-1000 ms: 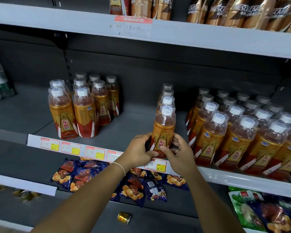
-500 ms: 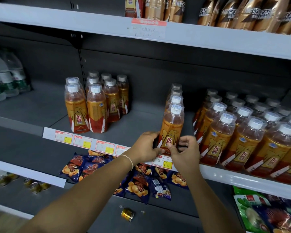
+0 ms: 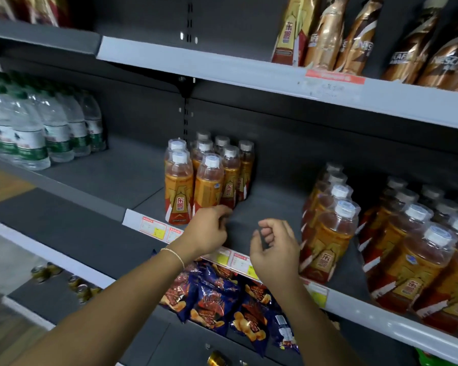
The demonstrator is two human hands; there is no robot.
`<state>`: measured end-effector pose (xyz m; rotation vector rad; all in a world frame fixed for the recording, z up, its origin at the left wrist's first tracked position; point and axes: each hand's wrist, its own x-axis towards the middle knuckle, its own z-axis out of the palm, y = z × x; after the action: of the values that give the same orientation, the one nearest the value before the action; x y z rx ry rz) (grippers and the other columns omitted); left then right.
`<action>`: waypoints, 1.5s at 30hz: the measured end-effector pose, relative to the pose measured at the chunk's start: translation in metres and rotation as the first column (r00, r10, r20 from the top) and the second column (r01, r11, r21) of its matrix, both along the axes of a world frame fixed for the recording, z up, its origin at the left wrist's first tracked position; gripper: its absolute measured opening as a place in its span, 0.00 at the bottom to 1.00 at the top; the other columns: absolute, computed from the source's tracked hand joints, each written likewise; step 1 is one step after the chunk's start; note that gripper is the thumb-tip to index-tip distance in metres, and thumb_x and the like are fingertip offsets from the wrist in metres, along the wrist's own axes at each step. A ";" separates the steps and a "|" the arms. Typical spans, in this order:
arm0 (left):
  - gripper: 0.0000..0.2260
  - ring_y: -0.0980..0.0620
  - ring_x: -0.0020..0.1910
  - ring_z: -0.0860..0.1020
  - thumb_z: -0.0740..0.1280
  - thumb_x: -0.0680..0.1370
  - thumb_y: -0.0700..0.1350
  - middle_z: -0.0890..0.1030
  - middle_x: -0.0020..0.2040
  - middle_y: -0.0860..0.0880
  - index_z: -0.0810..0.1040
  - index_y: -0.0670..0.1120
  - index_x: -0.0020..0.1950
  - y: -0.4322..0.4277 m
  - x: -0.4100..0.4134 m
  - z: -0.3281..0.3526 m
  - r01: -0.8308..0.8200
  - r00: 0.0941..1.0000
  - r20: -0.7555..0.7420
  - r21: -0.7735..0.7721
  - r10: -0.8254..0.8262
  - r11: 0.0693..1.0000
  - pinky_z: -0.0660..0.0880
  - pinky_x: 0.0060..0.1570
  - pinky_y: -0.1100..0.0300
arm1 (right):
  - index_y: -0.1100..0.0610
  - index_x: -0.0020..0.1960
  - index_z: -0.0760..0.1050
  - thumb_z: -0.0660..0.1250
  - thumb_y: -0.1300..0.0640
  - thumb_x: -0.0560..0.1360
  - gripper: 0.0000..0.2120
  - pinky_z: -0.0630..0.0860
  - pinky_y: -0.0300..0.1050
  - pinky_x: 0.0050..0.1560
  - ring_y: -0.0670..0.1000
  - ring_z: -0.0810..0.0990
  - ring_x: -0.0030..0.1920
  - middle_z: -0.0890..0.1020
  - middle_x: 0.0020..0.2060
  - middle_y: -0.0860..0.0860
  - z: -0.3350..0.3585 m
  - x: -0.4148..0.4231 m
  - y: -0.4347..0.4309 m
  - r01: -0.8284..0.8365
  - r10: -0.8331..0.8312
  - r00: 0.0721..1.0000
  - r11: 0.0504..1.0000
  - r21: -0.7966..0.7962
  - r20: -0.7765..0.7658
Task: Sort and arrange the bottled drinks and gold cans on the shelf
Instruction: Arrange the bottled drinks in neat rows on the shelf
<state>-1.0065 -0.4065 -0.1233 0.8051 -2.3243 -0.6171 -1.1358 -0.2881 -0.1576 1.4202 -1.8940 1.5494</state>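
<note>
On the grey middle shelf [image 3: 270,204], orange drink bottles [image 3: 413,262] stand massed at right, with a single file [image 3: 328,233] beside them and a small cluster [image 3: 179,191] further left. Water bottles [image 3: 37,133] fill the far left, coffee bottles [image 3: 418,51] the shelf above; snack packets [image 3: 217,299] and gold cans [image 3: 83,289] lie below. Over the bare gap the left hand [image 3: 209,231], just before the cluster, and the right hand [image 3: 275,249], near the file, hang loosely curled, grasping nothing. Bottles: white caps, red-gold labels.
</note>
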 end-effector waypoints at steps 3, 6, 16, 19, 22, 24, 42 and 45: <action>0.21 0.48 0.53 0.80 0.62 0.72 0.33 0.83 0.54 0.47 0.79 0.44 0.63 -0.021 0.020 -0.002 -0.016 1.000 -0.025 0.004 0.016 1.000 0.73 0.52 0.64 | 0.57 0.51 0.78 0.72 0.64 0.71 0.10 0.76 0.42 0.39 0.43 0.74 0.39 0.74 0.43 0.46 -0.002 0.019 -0.024 -0.023 0.022 0.999 0.999 0.041 0.029; 0.21 0.49 0.53 0.80 0.62 0.72 0.32 0.83 0.52 0.47 0.79 0.44 0.62 -0.036 0.027 -0.004 0.024 0.998 -0.053 0.041 -0.022 0.999 0.75 0.52 0.62 | 0.58 0.51 0.79 0.72 0.64 0.72 0.09 0.77 0.44 0.39 0.45 0.75 0.39 0.75 0.43 0.47 -0.004 0.031 -0.040 -0.018 0.017 1.000 0.997 0.069 0.018; 0.20 0.50 0.65 0.74 0.61 0.78 0.36 0.77 0.65 0.46 0.71 0.45 0.71 -0.044 -0.002 -0.008 0.291 0.956 -0.062 0.054 -0.287 0.955 0.68 0.62 0.66 | 0.56 0.54 0.79 0.71 0.61 0.74 0.10 0.72 0.29 0.39 0.39 0.74 0.40 0.74 0.43 0.43 -0.003 0.026 -0.044 0.177 -0.189 0.981 0.965 0.192 0.043; 0.19 0.50 0.65 0.73 0.61 0.80 0.38 0.77 0.66 0.45 0.71 0.44 0.71 -0.037 -0.021 -0.014 0.357 0.933 -0.058 0.051 -0.354 0.933 0.64 0.61 0.69 | 0.52 0.53 0.77 0.71 0.59 0.74 0.08 0.72 0.31 0.39 0.40 0.74 0.38 0.73 0.39 0.40 -0.009 0.016 -0.023 0.282 -0.305 0.950 0.930 0.237 0.063; 0.19 0.49 0.67 0.72 0.60 0.82 0.42 0.75 0.68 0.44 0.69 0.44 0.73 -0.027 -0.049 -0.018 0.403 0.915 -0.073 0.121 -0.396 0.907 0.66 0.67 0.62 | 0.53 0.55 0.77 0.71 0.63 0.73 0.12 0.74 0.29 0.40 0.41 0.77 0.41 0.77 0.40 0.42 -0.014 0.004 0.004 0.279 -0.314 0.938 0.935 0.220 0.145; 0.19 0.49 0.70 0.69 0.58 0.83 0.46 0.72 0.71 0.44 0.67 0.44 0.74 -0.019 -0.074 -0.020 0.401 0.916 -0.062 0.185 -0.396 0.897 0.63 0.71 0.59 | 0.50 0.53 0.75 0.73 0.65 0.71 0.15 0.71 0.23 0.41 0.37 0.78 0.43 0.78 0.38 0.40 -0.012 -0.005 0.023 0.279 -0.306 0.939 0.944 0.177 0.154; 0.34 0.51 0.70 0.71 0.47 0.79 0.69 0.73 0.70 0.48 0.66 0.48 0.75 0.018 -0.236 -0.010 0.543 0.833 -0.530 0.732 -0.155 0.411 0.64 0.72 0.50 | 0.52 0.34 0.74 0.69 0.39 0.73 0.18 0.76 0.44 0.36 0.44 0.77 0.33 0.78 0.29 0.45 -0.022 -0.080 0.098 0.288 -0.312 0.950 0.875 0.390 0.000; 0.33 0.48 0.67 0.74 0.47 0.80 0.67 0.76 0.68 0.45 0.68 0.47 0.74 0.019 -0.239 -0.011 0.565 0.819 -0.554 0.733 -0.149 0.378 0.65 0.72 0.47 | 0.52 0.32 0.76 0.70 0.37 0.72 0.20 0.75 0.45 0.34 0.45 0.76 0.33 0.79 0.28 0.45 -0.027 -0.086 0.104 0.333 -0.340 0.939 0.856 0.396 -0.054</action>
<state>-1.2460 -0.3871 -0.1344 0.4317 -1.6449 -2.1175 -1.2217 -0.1840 -0.1847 1.1254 -2.4177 1.0515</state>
